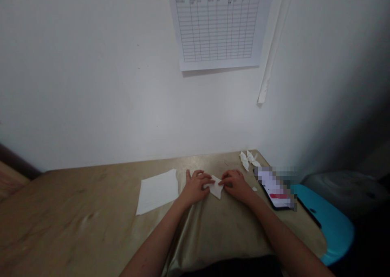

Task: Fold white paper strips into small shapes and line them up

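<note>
Over my feed the tan counter (76, 220) fills the lower view, and I place everything against the small folded paper (217, 189) that lies toward its far edge. High above that paper a ruled chart (217, 25) hangs on the wall, and off to its right, nearer the camera, sits a blue stool (329, 224). A flat white sheet (158, 191) lies just left of it and a phone (276, 187) to its right. The left hand (195, 186) pinches the paper's left corner and the right hand (236, 184) pinches its right edge, both closed on it against the counter. Beyond it to the right lie small paper figures (248, 159). I judge a crease is being set, and the next move calls for matched edges and one hand pinning firmly.
</note>
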Demonstrator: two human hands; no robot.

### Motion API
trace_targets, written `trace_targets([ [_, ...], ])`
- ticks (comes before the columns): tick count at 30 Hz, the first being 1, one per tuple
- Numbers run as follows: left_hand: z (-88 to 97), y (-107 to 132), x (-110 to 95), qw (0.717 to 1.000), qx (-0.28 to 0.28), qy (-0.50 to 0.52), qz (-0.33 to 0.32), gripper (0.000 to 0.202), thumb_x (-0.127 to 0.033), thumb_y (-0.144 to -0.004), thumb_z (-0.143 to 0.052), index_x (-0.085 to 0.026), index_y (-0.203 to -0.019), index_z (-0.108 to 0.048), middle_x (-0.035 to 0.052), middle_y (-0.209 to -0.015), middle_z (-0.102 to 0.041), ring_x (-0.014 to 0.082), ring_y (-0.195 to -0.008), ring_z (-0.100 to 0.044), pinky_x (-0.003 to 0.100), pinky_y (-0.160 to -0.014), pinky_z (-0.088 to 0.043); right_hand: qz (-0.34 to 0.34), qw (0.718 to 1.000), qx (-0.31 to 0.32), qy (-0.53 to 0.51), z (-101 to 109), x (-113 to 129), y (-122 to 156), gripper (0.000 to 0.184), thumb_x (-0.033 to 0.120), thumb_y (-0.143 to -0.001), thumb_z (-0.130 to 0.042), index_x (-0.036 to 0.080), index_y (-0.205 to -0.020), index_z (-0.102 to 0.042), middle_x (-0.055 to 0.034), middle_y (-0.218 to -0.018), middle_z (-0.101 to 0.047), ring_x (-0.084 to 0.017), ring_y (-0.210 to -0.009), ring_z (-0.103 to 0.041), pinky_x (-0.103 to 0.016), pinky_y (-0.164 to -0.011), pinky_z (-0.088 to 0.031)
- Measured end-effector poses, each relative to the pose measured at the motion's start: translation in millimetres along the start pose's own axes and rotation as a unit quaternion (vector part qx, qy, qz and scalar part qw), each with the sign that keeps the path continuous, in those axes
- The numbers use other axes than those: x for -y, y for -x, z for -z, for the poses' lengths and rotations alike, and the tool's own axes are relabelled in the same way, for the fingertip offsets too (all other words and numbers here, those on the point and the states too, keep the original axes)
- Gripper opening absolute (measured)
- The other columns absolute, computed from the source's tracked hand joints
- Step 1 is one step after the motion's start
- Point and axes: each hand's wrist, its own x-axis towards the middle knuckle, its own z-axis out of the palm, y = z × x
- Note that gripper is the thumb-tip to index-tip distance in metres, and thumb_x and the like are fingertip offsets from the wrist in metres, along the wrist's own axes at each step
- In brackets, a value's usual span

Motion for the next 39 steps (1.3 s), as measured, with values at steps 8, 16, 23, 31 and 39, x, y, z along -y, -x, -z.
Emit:
trace_targets([
  [8, -13.6, -4, -1, 0.998, -0.054, -0.020, 0.002, 0.031, -0.039, -0.089, -0.066, -0.040, -0.120, -0.069, 0.0009, -0.126, -0.070, 0.0298, -0.130, -0.046, 0.074, -0.114, 0.007, -0.001, 1.000, 0.011, 0.003, 4, 3, 0, 0.035, 0.008, -0.076, -0.059, 0.032, -0.092, -0.079, -0.0024, -0.105, -0.071, -0.023, -0.110, -0.058, -0.052, -0.113, -0.025],
  [16, -16.9, -4, -5, 0.995, -0.084, -0.055, 0.023, 0.027, -0.040, -0.088, -0.067, -0.044, -0.114, -0.072, 0.0007, -0.131, -0.065, 0.0327, -0.131, -0.044, 0.074, -0.114, 0.009, -0.009, 1.000, 0.019, -0.002, 4, 4, -1, 0.033, 0.009, -0.076, -0.059, 0.031, -0.090, -0.079, -0.0027, -0.104, -0.071, -0.023, -0.109, -0.059, -0.052, -0.112, -0.025],
  [23, -21.0, -3, -1, 0.991, -0.092, -0.087, 0.038, 0.029, -0.042, -0.086, -0.069, -0.046, -0.115, -0.071, 0.0024, -0.139, -0.058, 0.0373, -0.134, -0.040, 0.079, -0.110, 0.009, -0.012, 1.000, 0.018, -0.008, 4, 4, -1, 0.031, 0.012, -0.077, -0.060, 0.032, -0.090, -0.079, -0.0022, -0.105, -0.071, -0.023, -0.110, -0.058, -0.052, -0.112, -0.026],
  [31, -21.7, -4, -3, 0.991, -0.086, -0.093, 0.052, 0.038, -0.041, -0.084, -0.070, -0.047, -0.121, -0.068, 0.0025, -0.150, -0.048, 0.0413, -0.138, -0.036, 0.080, -0.110, 0.009, -0.025, 0.999, 0.025, -0.028, 4, 4, -1, 0.029, 0.013, -0.079, -0.059, 0.031, -0.090, -0.079, -0.0035, -0.108, -0.070, -0.023, -0.112, -0.057, -0.050, -0.111, -0.028],
  [39, -18.6, -7, -4, 0.985, -0.053, -0.147, 0.076, 0.045, -0.051, -0.086, -0.065, -0.049, -0.131, -0.061, 0.0042, -0.158, -0.037, 0.0390, -0.142, -0.032, 0.081, -0.109, 0.000, -0.028, 0.999, 0.042, -0.017, 7, 5, -1, 0.031, 0.012, -0.078, -0.059, 0.030, -0.094, -0.079, -0.0033, -0.109, -0.069, -0.023, -0.113, -0.056, -0.049, -0.112, -0.026],
])
